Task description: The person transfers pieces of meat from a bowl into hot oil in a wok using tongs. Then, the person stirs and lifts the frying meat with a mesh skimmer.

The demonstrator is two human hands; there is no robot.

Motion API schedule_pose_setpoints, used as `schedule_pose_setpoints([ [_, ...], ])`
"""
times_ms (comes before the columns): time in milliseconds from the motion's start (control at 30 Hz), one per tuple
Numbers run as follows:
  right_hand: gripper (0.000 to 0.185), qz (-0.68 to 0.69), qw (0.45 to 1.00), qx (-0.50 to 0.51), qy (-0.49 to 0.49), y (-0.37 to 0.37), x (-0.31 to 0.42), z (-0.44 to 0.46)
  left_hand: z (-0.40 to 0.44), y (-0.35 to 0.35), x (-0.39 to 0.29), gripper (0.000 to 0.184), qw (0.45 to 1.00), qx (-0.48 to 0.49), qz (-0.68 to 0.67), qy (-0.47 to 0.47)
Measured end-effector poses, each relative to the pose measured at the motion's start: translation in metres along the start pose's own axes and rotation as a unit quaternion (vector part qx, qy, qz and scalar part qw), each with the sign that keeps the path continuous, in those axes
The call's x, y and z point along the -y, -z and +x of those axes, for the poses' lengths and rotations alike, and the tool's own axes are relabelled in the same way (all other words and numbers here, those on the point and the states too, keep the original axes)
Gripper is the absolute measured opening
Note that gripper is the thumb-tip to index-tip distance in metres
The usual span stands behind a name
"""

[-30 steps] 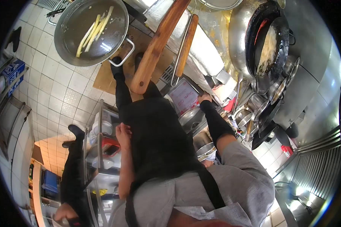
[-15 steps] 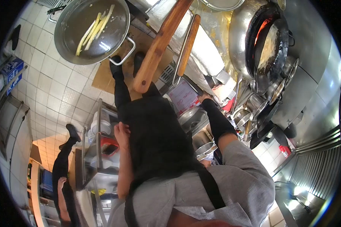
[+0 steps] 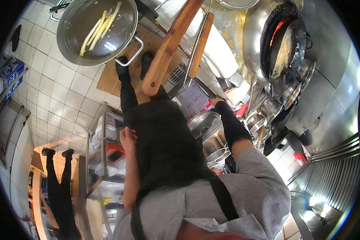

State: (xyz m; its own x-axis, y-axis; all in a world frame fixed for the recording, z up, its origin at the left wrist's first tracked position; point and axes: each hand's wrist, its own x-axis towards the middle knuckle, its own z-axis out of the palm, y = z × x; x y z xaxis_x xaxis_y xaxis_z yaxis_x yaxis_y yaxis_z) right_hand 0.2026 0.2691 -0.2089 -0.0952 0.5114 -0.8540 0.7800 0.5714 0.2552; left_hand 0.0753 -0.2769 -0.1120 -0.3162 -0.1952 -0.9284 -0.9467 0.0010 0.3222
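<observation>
My left hand point(image 3: 129, 139) hangs beside the black apron point(image 3: 160, 136) with its fingers loosely curled and nothing visible in them. A metal rack with white containers point(image 3: 102, 130) stands close to it. My right hand point(image 3: 217, 100) reaches to the counter's edge, fingers closed by a dark narrow strip; what they hold is unclear. Near it lie a white box with red handwriting point(image 3: 193, 100) and a round metal lid point(image 3: 204, 124). Ahead to the right, a black wok point(image 3: 300, 52) holds pale food over a glowing burner.
A wide metal pot point(image 3: 74, 56) with liquid and several pale yellow stalks point(image 3: 104, 26) is at upper left. Two wooden handles point(image 3: 166, 56) cross the upper middle. Pans and bowls point(image 3: 268, 108) crowd the right side. Another person's dark legs point(image 3: 60, 180) show at lower left.
The other person at lower left has shifted, and both of their legs now show. My hands have barely moved; the view has shifted slightly.
</observation>
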Motion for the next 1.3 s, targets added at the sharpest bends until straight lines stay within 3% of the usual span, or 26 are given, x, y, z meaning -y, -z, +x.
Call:
schedule_pose_setpoints([
  [367,0.06,0.01,0.998,-0.033,0.046,-0.014,-0.014,0.011,0.0,0.001,0.001,0.029,1.0,0.005,-0.007,-0.012],
  [467,0.06,-0.006,0.999,-0.012,0.047,-0.013,-0.017,0.013,0.0,0.001,0.002,0.029,1.0,0.006,-0.005,-0.013],
  [633,0.063,-0.032,0.995,-0.083,0.053,-0.015,-0.014,0.009,0.0,0.002,0.003,0.03,1.0,0.006,0.003,-0.018],
  [800,0.068,0.008,0.999,-0.049,-0.011,0.002,0.011,-0.015,0.0,0.004,0.004,0.031,1.0,0.009,0.001,-0.019],
  [1100,0.07,0.032,0.996,-0.077,0.031,-0.029,-0.022,0.026,0.005,0.01,0.01,0.032,0.999,0.013,0.001,-0.034],
  [1233,0.067,-0.035,0.992,-0.112,0.045,0.017,0.035,-0.047,0.002,0.013,-0.002,0.031,0.999,0.022,0.003,-0.03],
  [1300,0.057,-0.046,0.989,-0.116,0.079,-0.003,0.036,-0.032,0.0,0.011,-0.018,0.031,0.998,0.033,0.014,-0.057],
])
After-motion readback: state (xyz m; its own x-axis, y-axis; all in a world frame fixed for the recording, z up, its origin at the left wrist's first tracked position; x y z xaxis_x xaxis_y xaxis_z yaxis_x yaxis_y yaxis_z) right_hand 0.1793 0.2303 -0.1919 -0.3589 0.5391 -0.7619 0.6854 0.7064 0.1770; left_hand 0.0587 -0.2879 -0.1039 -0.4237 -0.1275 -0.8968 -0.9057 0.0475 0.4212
